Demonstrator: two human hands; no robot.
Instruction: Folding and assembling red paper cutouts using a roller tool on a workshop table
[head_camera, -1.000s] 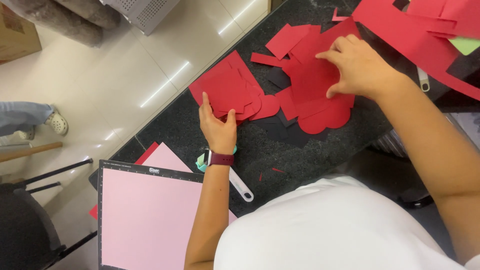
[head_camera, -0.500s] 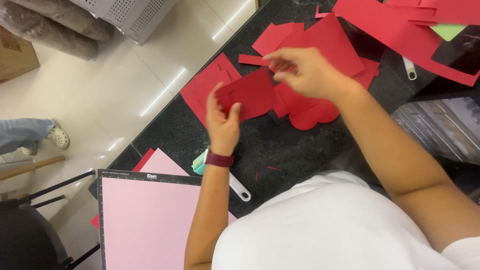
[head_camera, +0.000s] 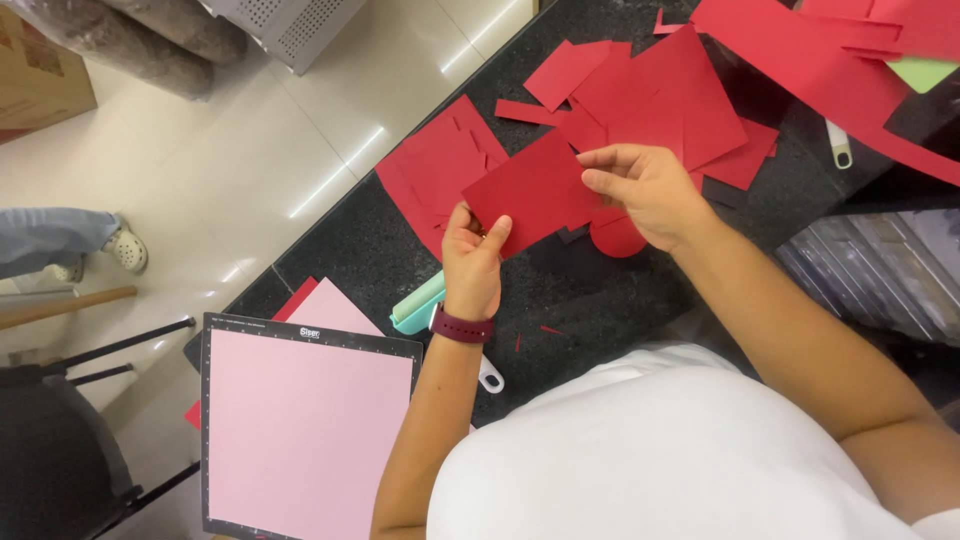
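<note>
Nearest the camera, a pink sheet on a black-bordered cutting mat (head_camera: 300, 430) is lying at the counter's near edge, with a mint-green scraper tool (head_camera: 420, 303) just beyond it, partly hidden by the left forearm.

The left hand (head_camera: 472, 262) is pinching the lower corner of a red paper piece (head_camera: 530, 192) between thumb and fingers. The right hand (head_camera: 648, 192) is gripping the same piece at its right edge, fingers curled over the front. The piece is being held above the dark speckled counter (head_camera: 340, 245), tilted, between the two hands.

Change from one second ago: the left hand was pressing flat on the paper stack and the right hand was resting on a scalloped red shape; both hands are now lifted and sharing one piece. This suggests selection is complete and handling of the single piece is under way.

Farther out, red paper offcuts (head_camera: 650, 90) are lying overlapped across the counter, with larger red sheets (head_camera: 800, 50) at the far right.
</note>
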